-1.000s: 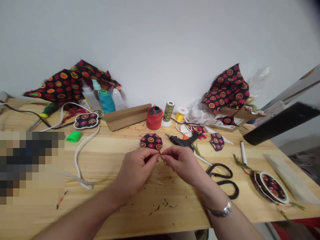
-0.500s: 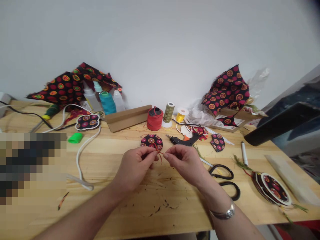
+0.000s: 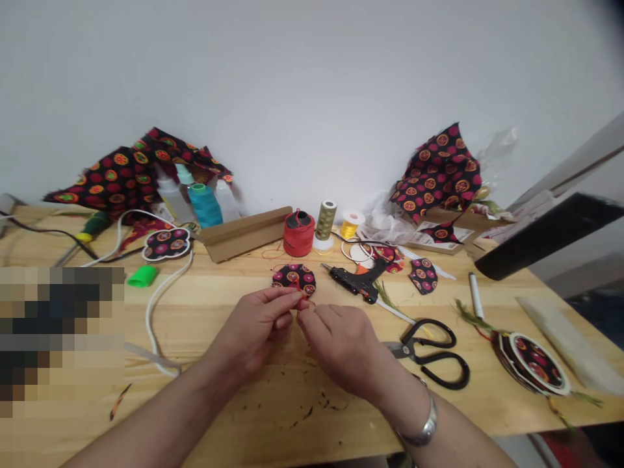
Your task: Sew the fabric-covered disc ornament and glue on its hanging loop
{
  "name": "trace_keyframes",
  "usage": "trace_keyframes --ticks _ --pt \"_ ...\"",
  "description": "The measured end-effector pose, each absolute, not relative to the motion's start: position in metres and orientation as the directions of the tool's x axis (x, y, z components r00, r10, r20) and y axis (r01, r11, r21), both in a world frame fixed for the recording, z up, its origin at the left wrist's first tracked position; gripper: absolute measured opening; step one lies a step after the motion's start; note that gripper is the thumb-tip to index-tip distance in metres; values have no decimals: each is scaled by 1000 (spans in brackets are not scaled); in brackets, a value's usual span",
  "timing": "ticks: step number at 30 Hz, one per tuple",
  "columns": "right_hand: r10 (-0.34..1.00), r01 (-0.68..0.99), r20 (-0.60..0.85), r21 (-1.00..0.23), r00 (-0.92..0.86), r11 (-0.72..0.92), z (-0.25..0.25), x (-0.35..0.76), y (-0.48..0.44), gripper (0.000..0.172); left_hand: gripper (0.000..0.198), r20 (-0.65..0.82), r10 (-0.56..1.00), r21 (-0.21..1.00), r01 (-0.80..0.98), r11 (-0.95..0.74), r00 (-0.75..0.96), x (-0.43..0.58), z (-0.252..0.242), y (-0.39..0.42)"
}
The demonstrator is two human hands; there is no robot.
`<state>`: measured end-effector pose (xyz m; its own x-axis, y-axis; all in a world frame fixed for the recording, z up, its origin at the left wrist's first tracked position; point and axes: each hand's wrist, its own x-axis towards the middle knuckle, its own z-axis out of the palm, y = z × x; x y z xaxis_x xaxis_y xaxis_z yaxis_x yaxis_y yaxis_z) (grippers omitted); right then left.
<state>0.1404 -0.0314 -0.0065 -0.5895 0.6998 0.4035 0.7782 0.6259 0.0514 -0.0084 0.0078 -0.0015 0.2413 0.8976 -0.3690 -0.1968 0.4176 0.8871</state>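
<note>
My left hand (image 3: 256, 328) and my right hand (image 3: 338, 344) meet at the middle of the wooden table (image 3: 205, 390), fingertips pinched together on a thin red thread (image 3: 299, 300). The thread runs up to a round piece of patterned fabric (image 3: 294, 278) lying flat just beyond my fingers. My right wrist wears a silver bracelet (image 3: 423, 429). Both hands hover just above the tabletop.
A black glue gun (image 3: 355, 281) and black scissors (image 3: 431, 354) lie to the right. Spools of red (image 3: 298, 234), olive (image 3: 326, 221), yellow (image 3: 350, 224) and teal (image 3: 205, 205) thread stand behind. Patterned cloth heaps sit at the back left (image 3: 127, 172) and right (image 3: 439, 169). A white cord (image 3: 156, 299) loops on the left.
My right hand has moved left and nearer to me, closing onto the left hand's fingertips. The gap of red thread stretched between the hands has closed up.
</note>
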Motion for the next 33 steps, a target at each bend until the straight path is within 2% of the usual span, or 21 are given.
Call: trace_keyframes --ticks 2,3,4,6,8,10,11,13,16,19,22,25,29,33 --pt "656 734 409 53 -635 677 -3 139 -33 22 15 -386 886 862 -241 446 258 -9 -1 8" --pt "635 702 415 13 -652 712 -1 139 -34 22 15 -386 884 857 -252 449 262 -9 -1 8" --pt "623 665 427 -65 -655 744 1 139 -35 22 15 -384 885 857 -253 448 263 -9 -2 8" --pt "649 576 496 -317 -576 753 6 140 -37 19 15 -369 891 870 -238 432 265 -10 -2 8" --pt "752 473 550 -586 -365 658 10 142 -35 15 14 -351 897 889 -206 409 268 -10 -1 6" --pt "857 347 504 -788 -112 509 10 144 -30 14 13 -333 902 907 -168 386 276 -9 0 5" --pt "902 270 432 -867 -13 419 9 145 -27 15 13 -322 904 916 -150 373 280 -8 1 5" --pt "973 62 221 -974 75 216 4 145 -20 16 13 -297 909 932 -121 343 292 -7 2 4" --pt "998 -222 -62 -973 -17 -65 -3 142 -13 22 13 -266 915 950 -76 301 302 -6 2 4" --pt "971 -328 -169 -920 -167 -217 -5 139 -13 27 14 -240 918 966 -12 257 317 -7 3 2" --pt "944 -295 -207 -914 -256 -280 -3 138 -15 29 18 -219 908 976 71 207 357 -7 5 0" --pt "940 -209 -209 -940 -269 -269 0 139 -15 29 20 -225 899 972 153 179 375 -7 5 -1" --pt "966 -139 -186 -967 -178 -212 1 139 -14 23 22 -241 906 956 245 160 348 -7 4 -1" --pt "973 -189 -219 -955 -78 -230 1 139 -14 20 26 -232 905 955 259 143 355 -7 4 0"
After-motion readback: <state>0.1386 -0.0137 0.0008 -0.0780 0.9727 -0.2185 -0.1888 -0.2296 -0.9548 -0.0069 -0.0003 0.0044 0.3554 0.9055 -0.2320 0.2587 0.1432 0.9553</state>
